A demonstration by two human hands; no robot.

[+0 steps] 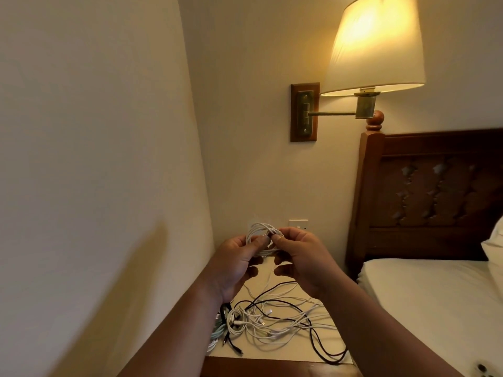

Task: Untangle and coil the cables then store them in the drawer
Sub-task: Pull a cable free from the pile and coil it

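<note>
**A:** Left hand [236, 263], lower centre: curled round the white coil [258, 236], keeping the loops together. Right hand [302, 263], close beside it: pinching the loose end at the coil's top.

**B:** Best to wind that end round the loops, tuck it snugly, and avoid kinking near the plug.

**A:** And the rest?

**B:** Lying tangled at bottom centre on the nightstand [272, 367]: white cables [272, 322], with a black cable [313, 331] crossing through.

**A:** Drawer?

**B:** Out of view; impossible to tell what's inside.

no readable text, no labels, no brands, no numbers, no signs
</note>
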